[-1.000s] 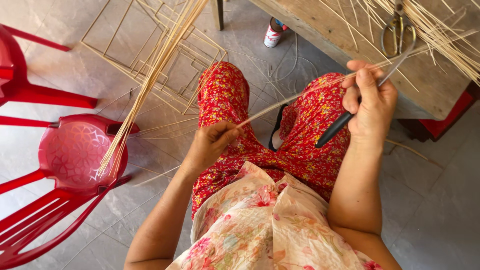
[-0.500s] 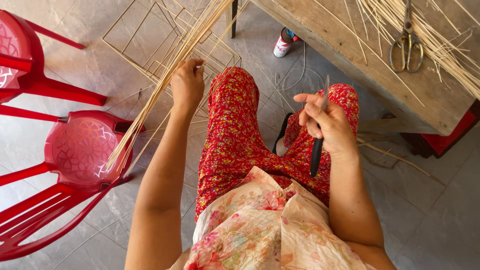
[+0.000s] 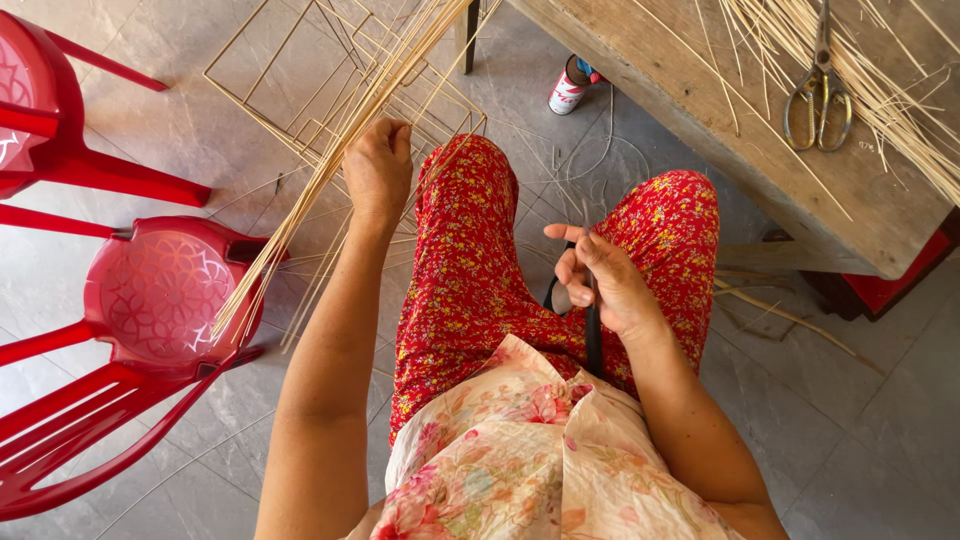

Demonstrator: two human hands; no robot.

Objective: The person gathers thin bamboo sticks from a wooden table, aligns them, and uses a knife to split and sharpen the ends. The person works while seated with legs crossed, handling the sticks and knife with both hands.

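As only the head view was available, all findings came from it. The left hand (image 3: 377, 170) was raised forward of the left knee with its fingers curled shut around a bundle of thin pale bamboo strips (image 3: 330, 170). The bundle ran slantwise, its lower ends resting on the seat of the nearer red plastic chair (image 3: 160, 300) and its upper ends passing out at the top edge of the picture; the chair appeared to serve as a rest keeping the strips off the floor and within reach. The left forearm was extended almost straight, wrist level, back of the hand upward.

The right hand (image 3: 600, 285) lay over the right thigh, fingers loosely bent around a dark-handled knife (image 3: 594, 330), with the index finger stretched out toward the left. The handle pointed back toward the body; the blade itself was too narrow to judge clearly. That low, close grip seemed to keep the tool parked safely while the other hand worked.

Square frames of the same strips (image 3: 300, 80) lay flat on the tiled floor beyond the knees. On the wooden bench (image 3: 700, 110), toward its right end, a pair of scissors (image 3: 820, 95) lay among loose strips. A small can (image 3: 570, 88) stood on the floor just beside the bench's near edge.
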